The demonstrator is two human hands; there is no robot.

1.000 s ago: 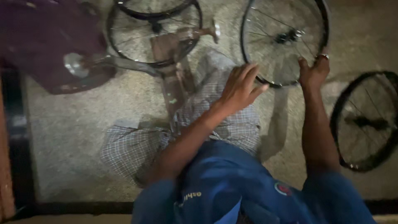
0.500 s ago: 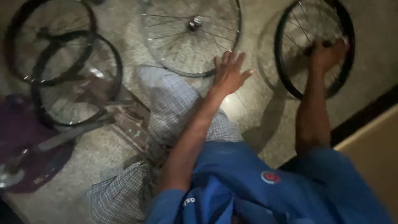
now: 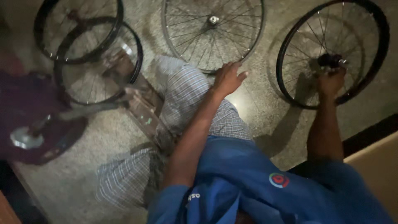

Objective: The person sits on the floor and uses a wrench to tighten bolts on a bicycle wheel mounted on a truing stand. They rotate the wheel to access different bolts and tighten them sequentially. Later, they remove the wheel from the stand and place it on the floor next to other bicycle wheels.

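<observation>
I sit on a speckled floor with my checked-cloth legs folded in front of me. My right hand is closed around the hub of a black-tyred spoked wheel that lies flat at the upper right. My left hand hovers over my knee with its fingers spread, holding nothing. Its fingertips are at the near rim of a bare silver spoked wheel lying at top centre.
Two overlapping black wheels lie at the upper left. A metal stand rests against my leg. A dark maroon round object with a shiny metal disc sits at the left. A beige ledge runs along the lower right.
My right hand has gone from the black wheel's rim to its hub and closed on it. My left hand stays open over my knee. The view has swung, bringing more wheels in.
</observation>
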